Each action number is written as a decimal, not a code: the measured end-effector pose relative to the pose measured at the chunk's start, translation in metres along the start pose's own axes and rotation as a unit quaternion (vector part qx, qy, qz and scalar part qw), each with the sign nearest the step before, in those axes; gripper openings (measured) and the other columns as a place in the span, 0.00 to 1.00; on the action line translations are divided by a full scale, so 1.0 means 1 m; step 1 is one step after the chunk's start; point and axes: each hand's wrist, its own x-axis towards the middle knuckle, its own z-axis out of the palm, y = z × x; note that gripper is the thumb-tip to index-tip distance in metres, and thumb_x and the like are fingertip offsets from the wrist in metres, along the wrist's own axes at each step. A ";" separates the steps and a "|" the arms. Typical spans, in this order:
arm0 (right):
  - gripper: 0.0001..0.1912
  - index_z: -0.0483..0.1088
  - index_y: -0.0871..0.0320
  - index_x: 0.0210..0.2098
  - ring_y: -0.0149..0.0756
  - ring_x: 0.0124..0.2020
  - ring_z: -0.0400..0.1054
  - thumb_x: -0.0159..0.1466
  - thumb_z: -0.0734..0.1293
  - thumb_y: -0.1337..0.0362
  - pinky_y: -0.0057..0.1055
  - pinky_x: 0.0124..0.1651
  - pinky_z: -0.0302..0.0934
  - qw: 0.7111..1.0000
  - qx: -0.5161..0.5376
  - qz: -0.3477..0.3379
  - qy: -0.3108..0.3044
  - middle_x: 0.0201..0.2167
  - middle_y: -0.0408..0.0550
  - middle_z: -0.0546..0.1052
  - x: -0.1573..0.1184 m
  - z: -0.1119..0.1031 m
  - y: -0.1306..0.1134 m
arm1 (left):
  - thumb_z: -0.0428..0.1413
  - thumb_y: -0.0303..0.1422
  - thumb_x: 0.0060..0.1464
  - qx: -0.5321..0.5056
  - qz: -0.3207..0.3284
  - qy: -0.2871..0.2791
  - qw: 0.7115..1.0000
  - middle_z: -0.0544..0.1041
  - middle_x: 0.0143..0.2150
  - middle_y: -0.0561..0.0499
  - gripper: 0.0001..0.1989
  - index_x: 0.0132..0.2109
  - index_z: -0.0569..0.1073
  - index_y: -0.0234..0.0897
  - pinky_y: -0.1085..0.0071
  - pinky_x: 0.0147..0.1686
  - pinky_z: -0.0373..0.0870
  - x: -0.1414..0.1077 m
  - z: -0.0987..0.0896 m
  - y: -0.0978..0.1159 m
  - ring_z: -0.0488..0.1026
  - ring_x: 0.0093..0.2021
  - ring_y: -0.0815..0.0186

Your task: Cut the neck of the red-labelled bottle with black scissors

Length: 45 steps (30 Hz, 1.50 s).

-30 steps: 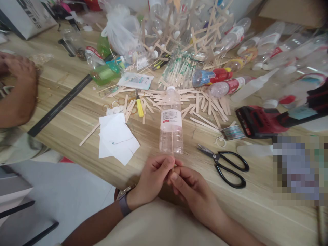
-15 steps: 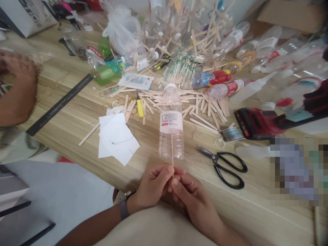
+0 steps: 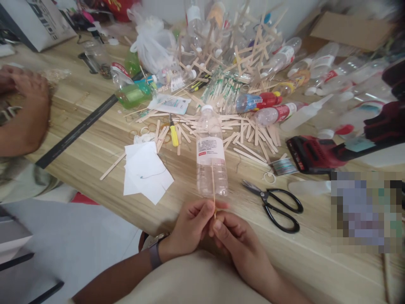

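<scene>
Near the table's front edge, my left hand [image 3: 193, 223] pinches a thin wooden stick [image 3: 213, 185] between thumb and fingers. My right hand [image 3: 238, 238] closes on the lower end of the same stick, its fingertips beside the left ones. The stick points away from me, its upper part in front of a clear plastic bottle [image 3: 210, 150] with a white cap and a white label. Black-handled scissors [image 3: 281, 204] lie to the right of the hands. White paper pieces [image 3: 147, 173] with a short dark thread on them lie to the left.
Loose flat wooden sticks [image 3: 253, 131] and a yellow-handled tool [image 3: 174, 134] lie behind the paper and bottle. Many plastic bottles crowd the back. A red and black power tool [image 3: 313, 154] is at right, a black ruler [image 3: 79, 128] at left. Another person's hands [image 3: 28, 93] rest at far left.
The view has shifted slightly. My hands remain close together on the stick, with the right fingertips slightly lower and a little farther from the left thumb.
</scene>
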 end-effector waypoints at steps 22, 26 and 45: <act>0.28 0.62 0.58 0.23 0.29 0.24 0.52 0.64 0.62 0.40 0.27 0.29 0.47 0.996 -0.050 -0.070 0.015 0.21 0.41 0.61 -0.004 -0.016 0.010 | 0.57 0.52 0.53 0.161 0.074 0.208 0.962 0.67 0.20 0.57 0.21 0.34 0.74 0.35 0.75 0.25 0.58 0.007 -0.025 0.041 0.63 0.23 0.72; 0.28 0.64 0.58 0.26 0.27 0.23 0.50 0.62 0.63 0.37 0.26 0.27 0.44 0.999 -0.010 -0.036 -0.026 0.20 0.39 0.60 0.000 -0.015 0.016 | 0.58 0.48 0.55 0.083 0.117 0.119 0.983 0.77 0.47 0.47 0.25 0.55 0.70 0.40 0.67 0.48 0.66 0.039 -0.019 0.075 0.73 0.46 0.62; 0.21 0.71 0.59 0.47 0.33 0.23 0.60 0.67 0.59 0.50 0.29 0.26 0.55 0.889 -0.292 -0.227 0.269 0.24 0.43 0.67 0.049 -0.055 -0.015 | 0.55 0.46 0.58 -0.094 -0.102 -0.081 0.987 0.81 0.32 0.44 0.23 0.48 0.75 0.29 0.71 0.33 0.75 0.095 -0.039 0.088 0.79 0.31 0.63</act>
